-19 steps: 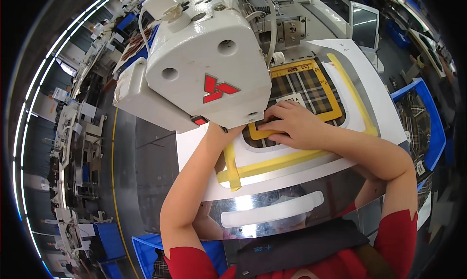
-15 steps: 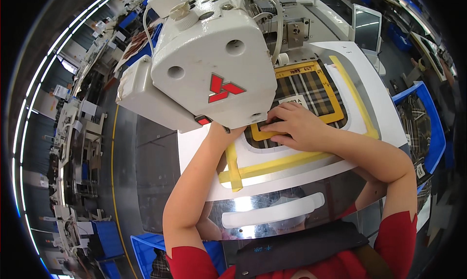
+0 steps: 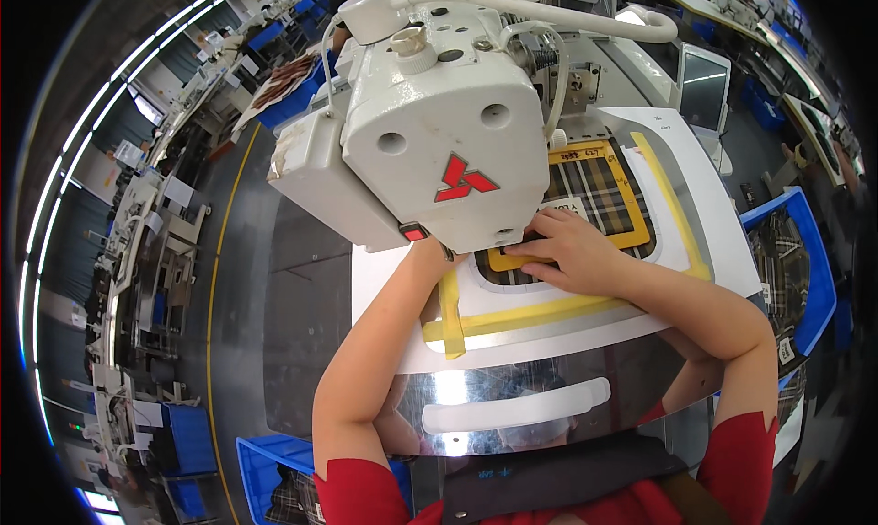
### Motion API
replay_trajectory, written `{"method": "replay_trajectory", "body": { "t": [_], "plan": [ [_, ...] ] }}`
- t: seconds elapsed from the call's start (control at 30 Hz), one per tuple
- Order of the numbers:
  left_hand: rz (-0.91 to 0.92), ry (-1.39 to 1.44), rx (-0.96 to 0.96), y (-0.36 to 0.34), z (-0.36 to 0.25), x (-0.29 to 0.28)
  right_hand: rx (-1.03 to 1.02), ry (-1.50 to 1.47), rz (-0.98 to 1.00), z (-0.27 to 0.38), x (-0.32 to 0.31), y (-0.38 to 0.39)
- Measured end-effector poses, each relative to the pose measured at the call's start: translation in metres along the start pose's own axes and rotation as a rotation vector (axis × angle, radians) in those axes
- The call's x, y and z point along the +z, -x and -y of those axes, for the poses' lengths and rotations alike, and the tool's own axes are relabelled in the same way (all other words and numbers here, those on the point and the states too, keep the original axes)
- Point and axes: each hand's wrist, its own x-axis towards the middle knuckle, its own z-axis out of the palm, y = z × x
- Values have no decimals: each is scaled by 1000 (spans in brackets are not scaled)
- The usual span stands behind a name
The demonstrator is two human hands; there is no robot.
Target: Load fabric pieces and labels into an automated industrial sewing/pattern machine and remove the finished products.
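My right hand (image 3: 578, 252) rests palm down on a yellow template frame (image 3: 629, 239), its fingers touching the lower left part and its thumb apart from them. Inside and around the frame lies dark plaid fabric (image 3: 585, 179) with brown, white and black checks. A white label (image 3: 565, 207) shows on the cloth just beyond my right fingers. Only the wrist and back edge of my left hand (image 3: 435, 256) can be seen; its fingers are hidden behind the white head of a sewing machine (image 3: 448, 123). The frame's left side is hidden there too.
A white sheet (image 3: 727, 223) with yellow tape (image 3: 521, 317) surrounds the cloth on a shiny metal plate (image 3: 631, 369). Blue bins with plaid pieces stand at the right (image 3: 817, 278) and lower left (image 3: 265, 456). Behind the machine is a screen (image 3: 702, 86).
The whole view has shifted, so the machine head appears farther right and lower. My right hand stays on the frame, and my left hand remains behind the machine head.
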Motion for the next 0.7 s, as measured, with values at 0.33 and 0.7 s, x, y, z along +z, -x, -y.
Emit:
{"method": "replay_trajectory", "body": {
  "t": [0.33, 0.7],
  "plan": [
    [-16, -62, 25, -11, 2, 6, -10, -44, -74, -8, 1, -3],
    [-25, -111, 46, -28, 5, 12, 2, -81, -47, -1, 1, 2]
  ]
}}
